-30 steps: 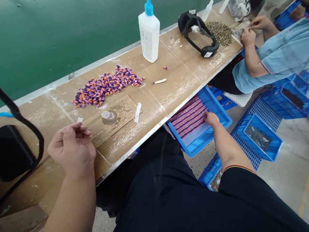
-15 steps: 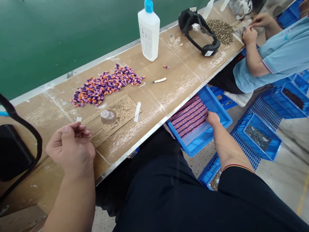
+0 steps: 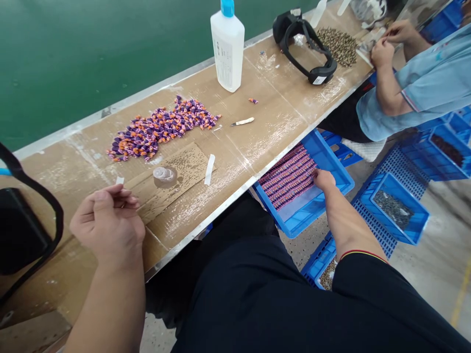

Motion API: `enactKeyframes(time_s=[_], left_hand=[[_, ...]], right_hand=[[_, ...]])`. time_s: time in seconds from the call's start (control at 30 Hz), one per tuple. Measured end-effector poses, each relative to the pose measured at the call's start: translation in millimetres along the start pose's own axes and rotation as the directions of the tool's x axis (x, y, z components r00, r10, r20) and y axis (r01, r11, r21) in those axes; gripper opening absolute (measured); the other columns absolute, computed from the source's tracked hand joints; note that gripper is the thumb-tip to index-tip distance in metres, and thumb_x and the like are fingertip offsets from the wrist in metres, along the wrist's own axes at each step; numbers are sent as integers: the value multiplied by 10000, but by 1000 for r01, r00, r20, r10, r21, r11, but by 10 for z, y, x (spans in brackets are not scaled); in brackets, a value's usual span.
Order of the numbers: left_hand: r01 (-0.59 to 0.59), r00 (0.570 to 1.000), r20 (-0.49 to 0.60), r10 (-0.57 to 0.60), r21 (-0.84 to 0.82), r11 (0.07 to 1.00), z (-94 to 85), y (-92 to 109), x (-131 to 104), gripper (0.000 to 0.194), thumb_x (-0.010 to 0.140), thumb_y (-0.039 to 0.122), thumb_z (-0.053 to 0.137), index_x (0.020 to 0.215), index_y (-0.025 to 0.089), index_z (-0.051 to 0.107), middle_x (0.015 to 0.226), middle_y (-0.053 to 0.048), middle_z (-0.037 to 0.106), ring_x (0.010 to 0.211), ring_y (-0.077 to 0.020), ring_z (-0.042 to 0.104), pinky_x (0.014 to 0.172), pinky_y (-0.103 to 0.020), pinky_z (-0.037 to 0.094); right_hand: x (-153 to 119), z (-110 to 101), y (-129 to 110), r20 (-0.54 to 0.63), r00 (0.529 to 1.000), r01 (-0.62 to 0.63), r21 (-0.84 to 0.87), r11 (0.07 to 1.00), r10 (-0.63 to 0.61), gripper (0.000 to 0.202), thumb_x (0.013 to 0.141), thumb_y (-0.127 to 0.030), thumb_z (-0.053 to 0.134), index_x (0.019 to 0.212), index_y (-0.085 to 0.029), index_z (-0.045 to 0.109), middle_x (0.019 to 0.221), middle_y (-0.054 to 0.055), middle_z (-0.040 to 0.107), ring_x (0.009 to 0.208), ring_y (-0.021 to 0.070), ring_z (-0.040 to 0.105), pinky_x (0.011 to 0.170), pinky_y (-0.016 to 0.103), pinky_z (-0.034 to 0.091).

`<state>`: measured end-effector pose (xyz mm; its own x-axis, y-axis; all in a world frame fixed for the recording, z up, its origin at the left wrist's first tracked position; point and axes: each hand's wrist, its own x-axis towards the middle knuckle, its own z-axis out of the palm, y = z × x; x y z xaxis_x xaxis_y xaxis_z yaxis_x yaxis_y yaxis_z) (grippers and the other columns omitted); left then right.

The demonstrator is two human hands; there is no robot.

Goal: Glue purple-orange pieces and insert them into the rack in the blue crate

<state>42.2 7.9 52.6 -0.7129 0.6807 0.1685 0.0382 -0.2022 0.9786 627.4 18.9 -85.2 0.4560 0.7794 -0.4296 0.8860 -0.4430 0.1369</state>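
My left hand point(image 3: 110, 220) hovers over the near left of the bench, its fingers curled in against the thumb; whatever lies inside them is hidden. Past its fingertips lies a piece of cardboard point(image 3: 195, 162) spotted with wet drops, with a small clear cap-like dish point(image 3: 164, 174) on it. My right hand point(image 3: 324, 180) reaches down into a blue tray point(image 3: 294, 228), fingers closed at the right end of rows of small purple, pink and orange pieces point(image 3: 290, 179). What those fingertips grip is too small to make out.
On the bench are a heap of purple and orange pieces point(image 3: 165, 127), a small knife point(image 3: 243, 121), a white bottle point(image 3: 228, 54), a black headset point(image 3: 320, 73) and a brass-coloured pile point(image 3: 336, 44). A co-worker's hands point(image 3: 382, 51) are at far right. Blue bins point(image 3: 415, 230) stand below.
The view has shifted very slightly. Both hands hold nearly the same places, and nothing else has visibly moved.
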Motion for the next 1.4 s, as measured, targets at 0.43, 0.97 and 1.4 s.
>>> enactKeyframes(time_s=[0.43,0.97,1.4], left_hand=[[-24,1000,-10,24,-9,1000,-14,-66,40,321,598,500,793,634,200,683,556,-9,619,470,-118,510,405,-216,372],[-28,1000,2,28,-36,999,-12,-38,27,329,603,477,819,656,170,712,569,-33,621,459,-133,526,390,-229,378],[-3,1000,-22,2,-5,1000,-4,-34,27,304,568,474,772,631,187,693,574,-34,636,446,-131,518,383,-237,386]], right_hand=[[47,96,59,-51,998,50,42,998,-47,442,1001,-150,609,1362,-190,861,1341,179,859,1267,331,804,1043,376,636],[122,146,95,-59,998,-33,76,997,38,491,1065,-197,556,1497,-170,787,1405,208,830,1285,352,796,1051,412,630],[154,179,142,-78,996,-29,76,997,35,462,1053,-218,559,1426,-181,827,1417,211,823,1318,363,783,1062,416,623]])
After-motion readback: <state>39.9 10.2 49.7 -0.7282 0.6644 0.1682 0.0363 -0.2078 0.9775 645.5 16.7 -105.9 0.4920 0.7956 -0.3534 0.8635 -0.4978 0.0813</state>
